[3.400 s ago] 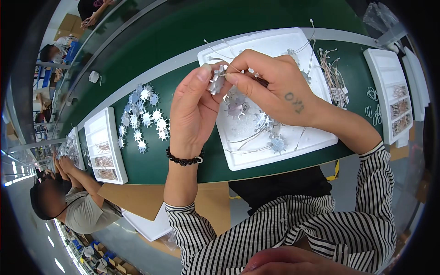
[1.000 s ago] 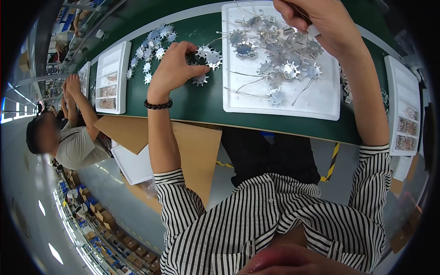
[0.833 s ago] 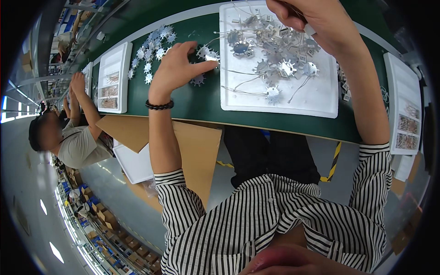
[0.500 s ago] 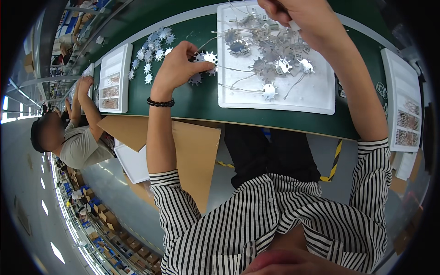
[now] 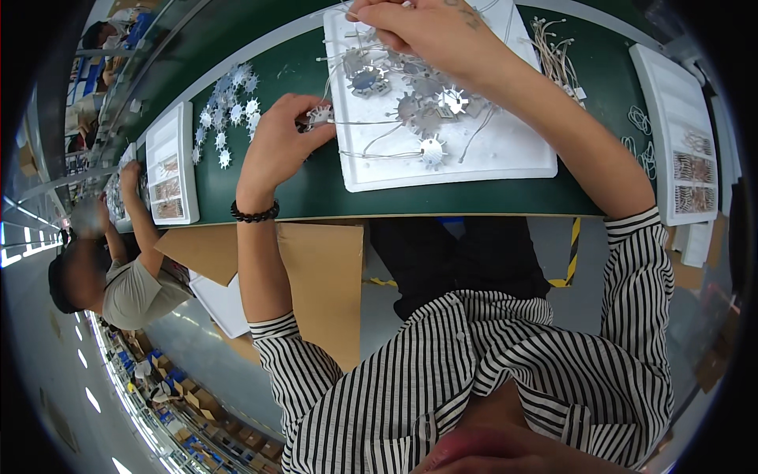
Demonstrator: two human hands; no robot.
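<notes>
My left hand (image 5: 278,141) is closed, thumb and fingers pinching a silver toothed disc (image 5: 320,116) just off the left edge of a white foam tray (image 5: 505,167). From that disc a thin wire runs up along the tray's edge. Over the tray's far side my right hand (image 5: 414,30) is closed too, its fingertips pressed together near thin pale wires; what sits between them is hidden. Beneath it lies a heap of similar silver toothed discs (image 5: 418,107) with wires. One wired disc (image 5: 433,152) lies apart near the tray's front.
Loose toothed discs (image 5: 229,103) lie on the green table at left, beside a white foam box (image 5: 172,170). Bundled white cables (image 5: 553,55) and coiled cords (image 5: 641,122) lie at right, near another foam box (image 5: 659,103). A co-worker (image 5: 142,292) works at far left.
My right hand has moved left across the tray's far side, uncovering the cable bundle at right. My left hand still holds a disc by the tray's edge. The whole view has shifted somewhat.
</notes>
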